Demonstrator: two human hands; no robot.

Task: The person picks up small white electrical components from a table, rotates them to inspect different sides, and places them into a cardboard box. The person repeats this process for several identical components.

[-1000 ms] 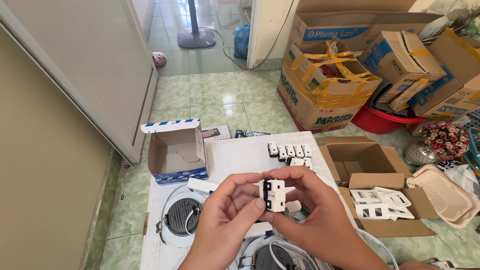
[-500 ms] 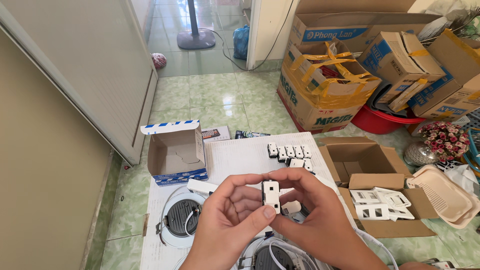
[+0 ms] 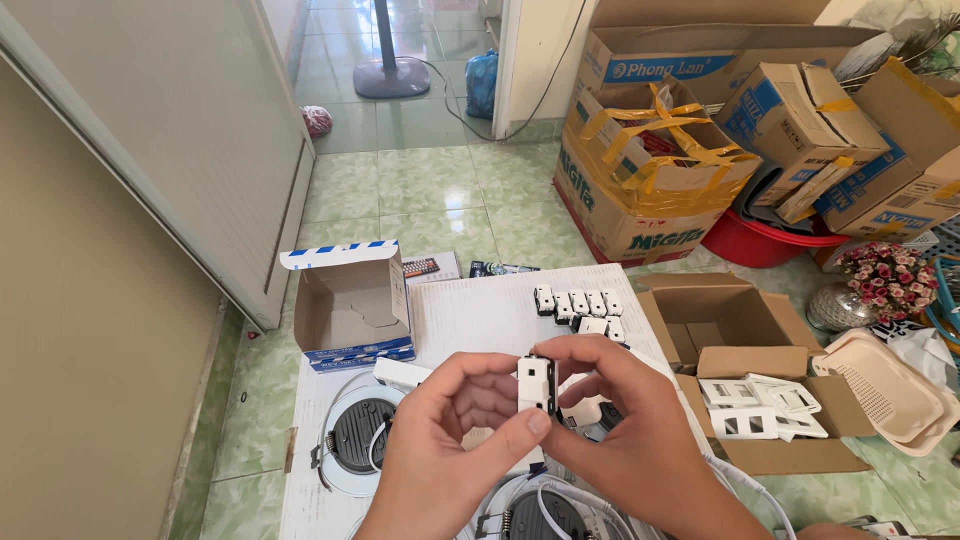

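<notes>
Head view: left hand (image 3: 445, 450) and right hand (image 3: 625, 440) each close a fingertip grip on the small white switch module (image 3: 537, 384).

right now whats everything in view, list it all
switch module: one, white and black, pinched between both hands
switch modules: about seven, white, in rows on the white board
small open box: one, white and blue outside, brown inside, board's left edge
round light fittings: two, white rims, near edge of the board
open carton: one, brown, right of board, white faceplates in its lower part
large cartons: several, brown, stacked at back right
red basin: one, under cartons
left hand: holds module
right hand: holds module
</notes>
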